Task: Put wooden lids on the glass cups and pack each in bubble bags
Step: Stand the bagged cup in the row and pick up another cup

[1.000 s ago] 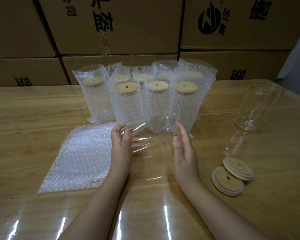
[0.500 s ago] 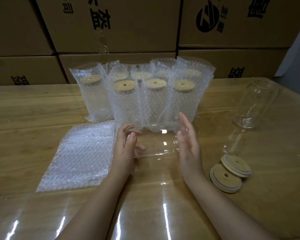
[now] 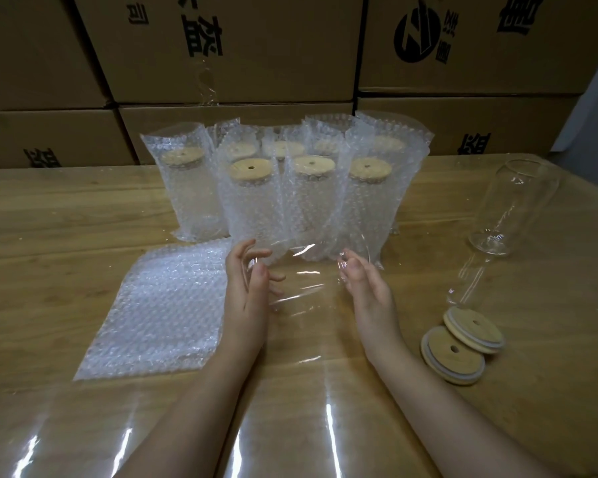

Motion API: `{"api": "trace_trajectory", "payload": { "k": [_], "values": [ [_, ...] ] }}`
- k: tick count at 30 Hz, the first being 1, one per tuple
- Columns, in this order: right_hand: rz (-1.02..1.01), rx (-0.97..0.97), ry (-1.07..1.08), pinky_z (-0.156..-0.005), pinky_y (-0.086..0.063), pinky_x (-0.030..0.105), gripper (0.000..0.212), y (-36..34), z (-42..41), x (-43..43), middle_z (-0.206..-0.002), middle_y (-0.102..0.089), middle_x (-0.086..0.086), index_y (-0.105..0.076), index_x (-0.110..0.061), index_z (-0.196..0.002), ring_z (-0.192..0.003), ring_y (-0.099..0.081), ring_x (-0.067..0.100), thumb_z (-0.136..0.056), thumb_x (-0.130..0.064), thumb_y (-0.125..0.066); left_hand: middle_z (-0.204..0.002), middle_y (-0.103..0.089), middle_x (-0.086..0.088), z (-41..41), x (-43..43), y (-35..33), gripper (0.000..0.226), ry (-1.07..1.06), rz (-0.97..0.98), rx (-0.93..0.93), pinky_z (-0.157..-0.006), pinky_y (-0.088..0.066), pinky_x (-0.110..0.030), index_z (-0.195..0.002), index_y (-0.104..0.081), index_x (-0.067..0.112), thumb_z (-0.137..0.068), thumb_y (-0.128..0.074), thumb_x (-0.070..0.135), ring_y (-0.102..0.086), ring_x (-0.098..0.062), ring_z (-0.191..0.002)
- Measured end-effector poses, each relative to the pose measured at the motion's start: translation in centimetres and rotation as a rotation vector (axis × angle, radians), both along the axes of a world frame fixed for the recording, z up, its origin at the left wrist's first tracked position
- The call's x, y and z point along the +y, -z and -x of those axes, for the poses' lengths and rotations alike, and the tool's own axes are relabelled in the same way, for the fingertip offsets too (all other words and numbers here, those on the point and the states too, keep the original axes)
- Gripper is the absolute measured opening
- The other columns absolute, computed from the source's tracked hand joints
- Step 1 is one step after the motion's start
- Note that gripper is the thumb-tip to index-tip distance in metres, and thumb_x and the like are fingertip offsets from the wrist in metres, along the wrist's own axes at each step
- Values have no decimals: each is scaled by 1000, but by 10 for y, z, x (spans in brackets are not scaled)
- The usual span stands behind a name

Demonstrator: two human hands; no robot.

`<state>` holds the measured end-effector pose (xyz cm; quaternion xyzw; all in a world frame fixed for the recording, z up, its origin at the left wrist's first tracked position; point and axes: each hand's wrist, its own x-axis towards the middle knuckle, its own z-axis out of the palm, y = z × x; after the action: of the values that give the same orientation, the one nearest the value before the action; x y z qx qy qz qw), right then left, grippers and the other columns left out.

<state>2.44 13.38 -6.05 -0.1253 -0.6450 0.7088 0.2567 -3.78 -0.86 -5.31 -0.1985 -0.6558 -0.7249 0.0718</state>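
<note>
Glass glints low over the middle of the wooden table (image 3: 56, 236), where a clear glass cup (image 3: 308, 267) is held on its side. The left hand (image 3: 246, 291) curls its fingers round the left end, and the right hand (image 3: 366, 288) grips the right end with bent fingertips (the cup's walls show mostly as highlights). Just left of the left hand lies a flat pile of bubble bags (image 3: 159, 305). Beyond the hands stands a cluster of packed cups (image 3: 252, 201), each lidded and upright in its bag, with stacked cardboard boxes (image 3: 256, 46) behind them. Far right, an empty glass (image 3: 518, 201) stands upright, and two wooden lids (image 3: 463, 346) lie overlapping near the right forearm.
</note>
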Motion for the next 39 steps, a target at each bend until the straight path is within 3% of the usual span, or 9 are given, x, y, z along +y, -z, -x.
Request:
{"api": "trace_trajectory", "payload": {
  "k": [6,10,12,15,21,25,29,35,39],
  "values": [
    [141,93,7,-69,-57,25,32,-6,-1,1,-127,-55,2,-57,-14,-70,-110,-63,26,-75,-42,-72,-126,-57,3,7,1,2,59,16,2,-57,-78,-56,-31,-131,-40,36,-80,-42,64,-65,-17,-105],
    [150,105,5,-67,-59,33,58,-7,-4,5,-121,-53,1,-55,17,-76,-111,-60,19,-75,-37,-76,-123,-60,10,15,5,5,44,51,-31,-203,-75,-54,-22,-138,-44,21,-100,-43,42,-63,-8,-109],
    [65,84,19,-83,-54,33,54,-9,-5,3,-119,-51,7,-50,3,-66,-103,-56,11,-68,-40,-83,-125,-57,9,19,4,5,31,92,13,-264,-75,-51,-14,-130,-50,23,-103,-40,35,-62,5,-103],
    [-13,96,34,-87,-45,27,42,-9,-4,-1,-112,-51,7,-44,-17,-83,-98,-56,8,-63,-39,-75,-132,-57,4,18,3,7,25,48,10,-275,-94,-48,-20,-125,-51,28,-103,-41,28,-59,2,-113],
    [132,121,-14,-89,-47,65,53,-11,-6,-1,-117,-47,4,-37,-27,-108,-103,-62,15,-68,-33,-72,-142,-47,13,4,8,4,46,-79,69,3,-113,-35,-33,-141,-41,25,-99,-38,42,-44,-5,-132],
    [418,82,-54,-61,-58,51,45,-11,-2,0,-119,-48,10,-37,-23,-113,-104,-65,31,-77,-36,-61,-153,-36,9,2,1,-1,48,-43,144,355,-113,-31,-27,-146,-36,21,-103,-29,42,-33,-12,-142],
    [621,18,-98,-60,-56,42,38,-11,-1,1,-122,-50,16,-45,-21,-122,-103,-65,35,-91,-39,-56,-158,-18,-15,-1,0,-3,49,-41,345,648,-118,-19,-29,-147,-25,4,-105,-28,30,-18,-21,-148],
    [707,33,-92,-58,-57,40,28,-18,-1,8,-117,-49,14,-52,-16,-110,-97,-67,30,-92,-38,-53,-158,-27,8,1,1,5,58,-11,346,437,-114,-30,-52,-152,-22,24,-101,-32,50,-28,-15,-144],
    [564,30,-77,-54,-57,37,29,-17,0,13,-113,-52,11,-53,-21,-111,-90,-70,24,-90,-40,-55,-153,-36,-1,4,1,10,71,103,251,178,-110,-33,-56,-148,-24,36,-88,-39,70,-39,-22,-139]
  ]
}}
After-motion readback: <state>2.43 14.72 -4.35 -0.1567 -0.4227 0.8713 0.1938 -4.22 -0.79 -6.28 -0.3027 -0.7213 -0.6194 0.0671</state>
